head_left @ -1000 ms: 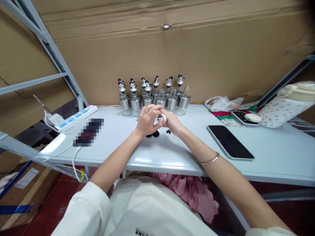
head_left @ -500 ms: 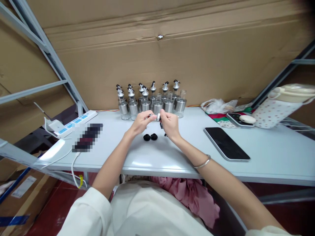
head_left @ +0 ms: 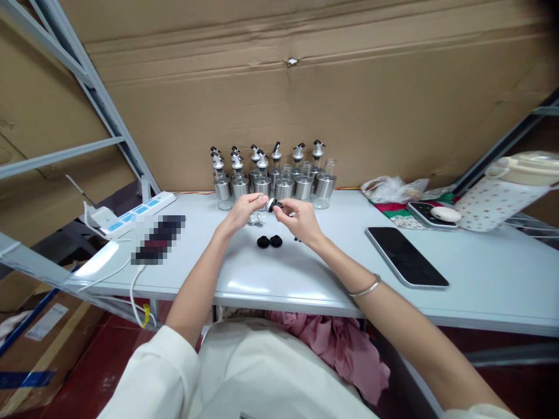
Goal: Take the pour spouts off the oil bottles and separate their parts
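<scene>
Cardboard [head_left: 305, 110] behind, pale table [head_left: 323, 267] below, two hands at one small cap

Grey rack posts [head_left: 102, 107] frame the cardboard at the left, and the table runs across the view. Over its middle, clear of the surface, the cap [head_left: 271, 205] – white on one side, black on the other – sits between the two hands. The right hand [head_left: 301, 220] grips its black side between thumb and fingers; a bracelet [head_left: 367, 288] circles that forearm. The left hand [head_left: 243, 212] has thumb and forefinger drawn together at the white side; whether they pinch the cap or some smaller piece, I cannot tell.

Just below the left fingertips lies a small silvery spout [head_left: 255, 219]. Nearer the person, two black stoppers [head_left: 275, 241] lie side by side, and small dark bits [head_left: 297, 239] peep out from behind the right hand.

Beyond the hands, bottles [head_left: 284, 189] crowd together near the cardboard. Most wear pourers [head_left: 298, 152]; three at the front right have bare necks.

On the left, a power strip [head_left: 144, 212] lies near a blurred-out thing [head_left: 159, 238]. On the right are a phone [head_left: 406, 256], a plastic bag [head_left: 395, 189] and – tilted in the view – a spotted jug [head_left: 493, 203].
</scene>
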Motion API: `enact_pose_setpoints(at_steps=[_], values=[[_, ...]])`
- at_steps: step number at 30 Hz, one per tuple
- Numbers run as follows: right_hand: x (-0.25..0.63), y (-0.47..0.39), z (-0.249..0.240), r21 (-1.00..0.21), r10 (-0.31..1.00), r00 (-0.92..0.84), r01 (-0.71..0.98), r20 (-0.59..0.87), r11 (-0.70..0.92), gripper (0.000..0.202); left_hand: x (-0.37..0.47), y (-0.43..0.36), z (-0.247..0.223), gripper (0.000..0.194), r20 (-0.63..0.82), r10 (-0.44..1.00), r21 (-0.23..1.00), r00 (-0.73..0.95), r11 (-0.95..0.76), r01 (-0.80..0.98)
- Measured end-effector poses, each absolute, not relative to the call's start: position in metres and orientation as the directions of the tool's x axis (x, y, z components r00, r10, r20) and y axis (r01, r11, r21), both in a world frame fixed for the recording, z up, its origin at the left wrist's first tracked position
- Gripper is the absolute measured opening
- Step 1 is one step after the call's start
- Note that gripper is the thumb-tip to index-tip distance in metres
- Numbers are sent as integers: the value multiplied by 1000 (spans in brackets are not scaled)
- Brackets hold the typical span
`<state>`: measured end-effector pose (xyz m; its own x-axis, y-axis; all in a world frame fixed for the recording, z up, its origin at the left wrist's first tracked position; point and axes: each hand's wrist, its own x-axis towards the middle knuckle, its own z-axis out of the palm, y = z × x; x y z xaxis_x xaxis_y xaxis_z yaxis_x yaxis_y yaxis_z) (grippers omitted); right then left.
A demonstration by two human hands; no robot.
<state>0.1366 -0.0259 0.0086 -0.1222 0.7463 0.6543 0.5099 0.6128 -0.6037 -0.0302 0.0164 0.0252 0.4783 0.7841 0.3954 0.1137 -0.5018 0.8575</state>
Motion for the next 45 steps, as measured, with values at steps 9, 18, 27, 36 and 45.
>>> enact_pose_setpoints(at_steps=[9,18,27,36,45], values=[[155,-18,9,26,369,-441,670,819,742,15,-41,26,26,48,319,828,893,461,-425,145],[183,-11,12,-255,422,-76,697,903,670,30,-47,35,6,31,398,833,699,384,-546,462],[173,-5,-1,-351,568,-156,646,808,678,25,-57,52,-19,19,465,822,391,330,-525,757],[172,-4,-4,-318,583,-267,632,767,707,21,-51,52,-30,30,372,820,366,434,-559,744],[167,-3,-7,-376,760,-442,679,477,631,19,-42,45,-35,32,311,810,369,497,-585,722]])
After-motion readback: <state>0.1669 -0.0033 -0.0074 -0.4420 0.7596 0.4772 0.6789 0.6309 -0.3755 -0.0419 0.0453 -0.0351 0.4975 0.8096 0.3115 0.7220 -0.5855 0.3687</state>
